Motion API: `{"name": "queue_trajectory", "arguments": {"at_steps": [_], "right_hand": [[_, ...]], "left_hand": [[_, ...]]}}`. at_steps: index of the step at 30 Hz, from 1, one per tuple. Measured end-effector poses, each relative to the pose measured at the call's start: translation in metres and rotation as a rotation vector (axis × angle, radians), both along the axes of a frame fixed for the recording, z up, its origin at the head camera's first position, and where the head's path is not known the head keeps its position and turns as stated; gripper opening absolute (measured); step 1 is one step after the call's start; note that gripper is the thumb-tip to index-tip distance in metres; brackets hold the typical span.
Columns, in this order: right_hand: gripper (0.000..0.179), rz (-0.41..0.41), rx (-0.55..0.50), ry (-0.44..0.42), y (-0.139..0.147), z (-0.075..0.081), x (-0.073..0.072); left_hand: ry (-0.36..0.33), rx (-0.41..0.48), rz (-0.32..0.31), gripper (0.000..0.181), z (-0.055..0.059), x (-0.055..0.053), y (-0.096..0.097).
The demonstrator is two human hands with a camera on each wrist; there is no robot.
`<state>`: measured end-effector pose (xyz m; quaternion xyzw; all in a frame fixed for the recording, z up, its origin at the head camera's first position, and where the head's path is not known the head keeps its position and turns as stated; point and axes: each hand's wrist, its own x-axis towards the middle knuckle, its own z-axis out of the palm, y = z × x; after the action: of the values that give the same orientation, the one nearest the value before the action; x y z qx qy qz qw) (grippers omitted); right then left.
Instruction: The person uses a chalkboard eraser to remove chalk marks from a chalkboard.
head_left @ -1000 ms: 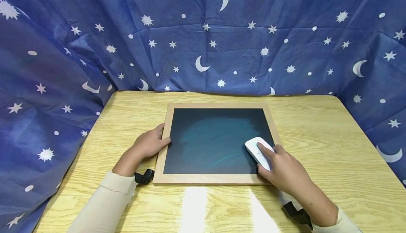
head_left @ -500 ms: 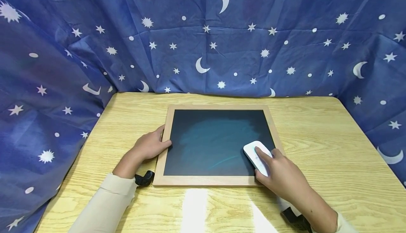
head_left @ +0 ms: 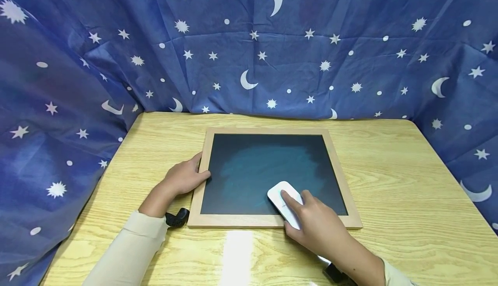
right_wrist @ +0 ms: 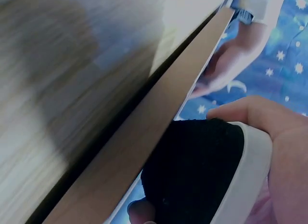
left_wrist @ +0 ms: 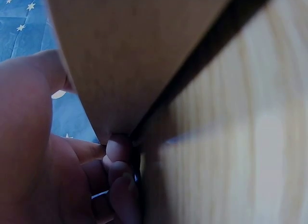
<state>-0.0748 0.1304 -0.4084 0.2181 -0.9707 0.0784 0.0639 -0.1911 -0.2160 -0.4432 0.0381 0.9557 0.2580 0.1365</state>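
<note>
A small chalkboard (head_left: 249, 169) with a pale wooden frame lies on the table, its dark surface faintly smeared with teal chalk. My left hand (head_left: 183, 178) grips the left side of the frame, thumb on top; in the left wrist view its fingers (left_wrist: 118, 149) curl against the lower edge. My right hand (head_left: 320, 223) holds a white chalkboard eraser (head_left: 287, 204) across the front of the board, right of centre, with the index finger along its top. The right wrist view shows the eraser's black felt (right_wrist: 197, 171) facing the board, tilted over the front frame edge.
The light wood-grain table (head_left: 397, 182) extends on both sides of the board. A blue curtain (head_left: 292, 74) with moons and stars hangs behind and at both sides. Black wrist devices (head_left: 177, 218) sit below both hands, and sunlight glares on the near tabletop.
My right hand has moved the eraser left and slightly towards me along the board's front. The light chalk streak there is now mostly gone or covered. My left hand stays in place.
</note>
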Motion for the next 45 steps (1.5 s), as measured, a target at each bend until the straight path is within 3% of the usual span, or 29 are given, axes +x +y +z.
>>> {"name": "queue_trajectory", "arguments": {"at_steps": [9, 17, 35, 41, 45], "right_hand": [[0.065, 0.106, 0.002, -0.042, -0.031, -0.002, 0.007], [0.066, 0.115, -0.011, -0.029, -0.032, -0.001, 0.006], [0.062, -0.019, -0.023, -0.048, 0.038, 0.002, -0.019], [0.065, -0.011, -0.038, -0.103, 0.062, 0.004, -0.027], [0.065, 0.039, -0.039, -0.126, 0.071, 0.006, -0.032]], "left_hand": [[-0.015, 0.011, 0.006, 0.078, 0.001, 0.0, 0.0], [-0.001, 0.004, -0.002, 0.078, 0.003, 0.0, 0.002], [-0.009, 0.0, 0.006, 0.078, 0.002, 0.0, 0.0], [-0.013, -0.003, 0.005, 0.078, 0.002, 0.0, 0.0], [-0.007, -0.003, 0.002, 0.078, 0.002, 0.0, 0.001]]}}
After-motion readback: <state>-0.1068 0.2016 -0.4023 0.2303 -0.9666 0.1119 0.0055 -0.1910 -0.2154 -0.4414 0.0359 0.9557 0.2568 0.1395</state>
